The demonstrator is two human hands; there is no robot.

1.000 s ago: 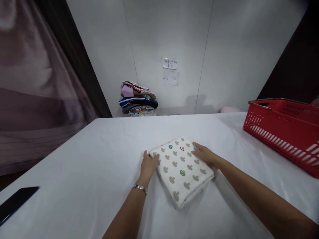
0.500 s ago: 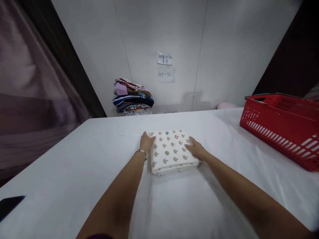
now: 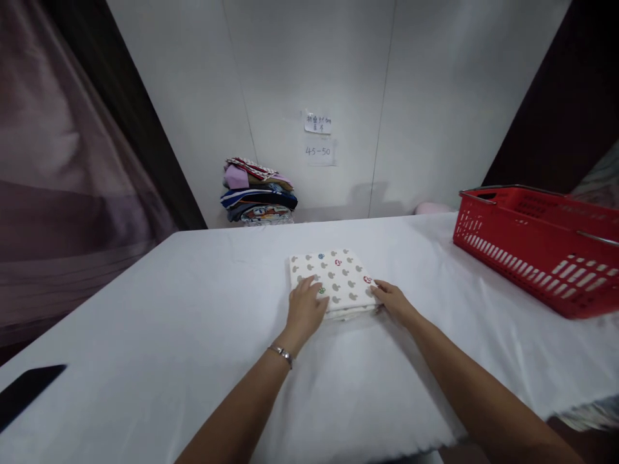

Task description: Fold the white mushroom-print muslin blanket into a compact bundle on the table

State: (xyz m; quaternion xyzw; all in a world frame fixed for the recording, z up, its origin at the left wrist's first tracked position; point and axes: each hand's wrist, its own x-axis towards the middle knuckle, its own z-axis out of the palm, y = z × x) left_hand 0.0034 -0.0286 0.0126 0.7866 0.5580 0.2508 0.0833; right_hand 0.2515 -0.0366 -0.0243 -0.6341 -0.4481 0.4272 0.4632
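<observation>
A folded cream cloth (image 3: 333, 277) printed with small mushroom shapes lies flat on the white-covered table (image 3: 193, 309), squared to the far wall. My left hand (image 3: 305, 307) rests flat on its near left corner, fingers stretched out. A thin bracelet circles that wrist. My right hand (image 3: 393, 300) touches the cloth's near right corner with its fingertips, fingers extended and low on the table.
A red plastic basket (image 3: 532, 245) stands at the table's right side. A stack of folded clothes (image 3: 257, 200) sits against the far wall beyond the table, under two paper notes (image 3: 318, 136). A dark phone (image 3: 26, 392) lies at the near left. A curtain hangs on the left.
The cloth was turned square and pushed farther away. Both hands then slid from its sides back to its near corners.
</observation>
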